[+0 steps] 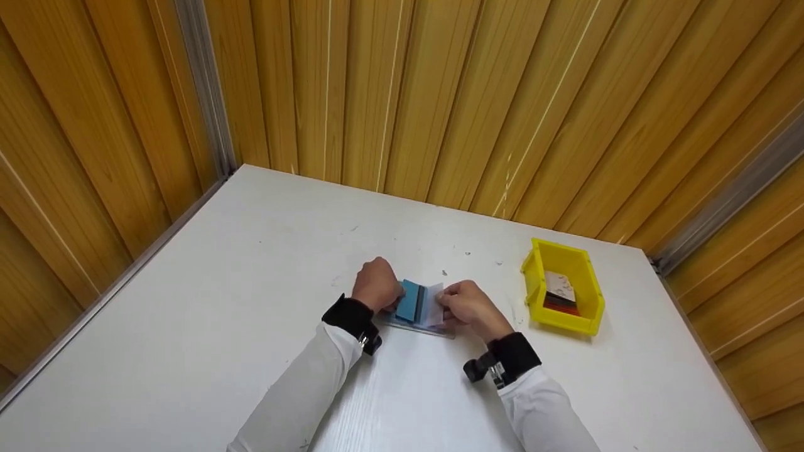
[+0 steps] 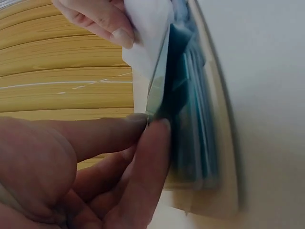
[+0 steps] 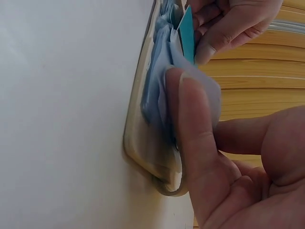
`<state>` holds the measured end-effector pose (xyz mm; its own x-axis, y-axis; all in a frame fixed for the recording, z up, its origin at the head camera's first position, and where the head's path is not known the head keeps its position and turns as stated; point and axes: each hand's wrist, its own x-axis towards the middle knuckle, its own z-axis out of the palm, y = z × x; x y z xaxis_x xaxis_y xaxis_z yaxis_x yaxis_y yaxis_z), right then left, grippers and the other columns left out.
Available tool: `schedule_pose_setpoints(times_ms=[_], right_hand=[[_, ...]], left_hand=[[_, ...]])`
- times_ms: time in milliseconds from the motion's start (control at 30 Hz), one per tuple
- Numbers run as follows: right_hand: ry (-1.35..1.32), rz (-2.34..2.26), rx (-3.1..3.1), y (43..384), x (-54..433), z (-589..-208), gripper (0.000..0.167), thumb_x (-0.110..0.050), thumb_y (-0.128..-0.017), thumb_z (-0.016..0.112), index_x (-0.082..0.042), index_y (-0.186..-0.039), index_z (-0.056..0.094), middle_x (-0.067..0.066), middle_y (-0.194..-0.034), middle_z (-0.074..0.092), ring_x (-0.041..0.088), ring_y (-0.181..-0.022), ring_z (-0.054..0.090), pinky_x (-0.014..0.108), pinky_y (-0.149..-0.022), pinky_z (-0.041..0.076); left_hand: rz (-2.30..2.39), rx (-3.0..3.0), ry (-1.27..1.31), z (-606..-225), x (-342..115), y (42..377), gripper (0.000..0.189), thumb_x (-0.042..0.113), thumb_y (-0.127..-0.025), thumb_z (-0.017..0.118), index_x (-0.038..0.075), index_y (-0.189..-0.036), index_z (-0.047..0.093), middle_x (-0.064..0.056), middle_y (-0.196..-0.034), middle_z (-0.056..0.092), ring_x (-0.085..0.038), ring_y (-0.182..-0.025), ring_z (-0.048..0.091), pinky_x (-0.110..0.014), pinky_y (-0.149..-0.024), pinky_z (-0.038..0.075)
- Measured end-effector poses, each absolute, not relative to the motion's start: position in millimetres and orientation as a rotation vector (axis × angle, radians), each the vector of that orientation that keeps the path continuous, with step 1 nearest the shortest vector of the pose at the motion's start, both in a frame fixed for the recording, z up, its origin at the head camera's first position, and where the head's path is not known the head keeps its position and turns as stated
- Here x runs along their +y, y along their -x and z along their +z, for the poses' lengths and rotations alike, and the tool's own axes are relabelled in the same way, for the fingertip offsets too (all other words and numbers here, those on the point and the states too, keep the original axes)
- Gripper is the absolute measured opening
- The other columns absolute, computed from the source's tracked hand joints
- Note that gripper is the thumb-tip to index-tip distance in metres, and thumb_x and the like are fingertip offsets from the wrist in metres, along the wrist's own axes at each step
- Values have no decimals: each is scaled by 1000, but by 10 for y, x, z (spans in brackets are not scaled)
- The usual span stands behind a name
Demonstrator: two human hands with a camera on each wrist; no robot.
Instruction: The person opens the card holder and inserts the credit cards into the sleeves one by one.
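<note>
An open card holder (image 1: 440, 331) with a tan outer edge (image 3: 135, 136) lies on the white table. My left hand (image 1: 377, 285) pinches a teal card (image 1: 409, 301) with a dark stripe between thumb and forefinger, as the left wrist view shows. The card stands tilted up from the holder. On the other side, my right hand (image 1: 472, 307) holds a translucent plastic sleeve (image 1: 433, 306) between thumb and fingers, lifted off the pages below. More bluish sleeves (image 2: 195, 129) are stacked under the card. Whether the card's inner edge sits inside a sleeve, I cannot tell.
To the right of the holder stands a yellow bin (image 1: 568, 323). In it lie a pale patterned card (image 1: 559, 285) and some dark and red cards (image 1: 560, 305). Wood-look panels (image 1: 402, 94) wall in the white table (image 1: 207, 301) at the back and sides.
</note>
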<state>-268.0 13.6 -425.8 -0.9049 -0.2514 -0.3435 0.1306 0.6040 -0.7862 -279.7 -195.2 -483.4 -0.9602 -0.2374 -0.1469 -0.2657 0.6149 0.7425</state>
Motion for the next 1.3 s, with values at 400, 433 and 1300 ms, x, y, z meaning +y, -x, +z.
schedule_pose_setpoints(times_ms=[400,433,1300], right_hand=[[78,-1244,2363,2674,167,-4221,25,-13,-108,62,4,-125,72,9,-99,66,20,-85,64,26,-76,63],[81,-1249,2356,2676,168,-4221,26,-13,-108,62,4,-125,72,10,-99,66,20,-86,64,27,-77,64],[75,-1334,2216,2682,247,-4251,23,-12,-108,63,3,-123,71,7,-93,68,17,-82,66,27,-78,65]], left_hand=[[1223,2811,433,-4890,-2000,2822,14,8,-82,81,7,-72,71,-2,-61,69,-14,-50,66,-27,-43,50],[1223,2803,418,-4889,-2012,2823,15,9,-82,81,8,-71,71,-2,-59,69,-14,-50,66,-27,-44,50],[1304,2791,366,-4927,-2036,2921,7,7,-82,66,11,-76,67,-2,-66,64,-18,-54,62,-31,-45,50]])
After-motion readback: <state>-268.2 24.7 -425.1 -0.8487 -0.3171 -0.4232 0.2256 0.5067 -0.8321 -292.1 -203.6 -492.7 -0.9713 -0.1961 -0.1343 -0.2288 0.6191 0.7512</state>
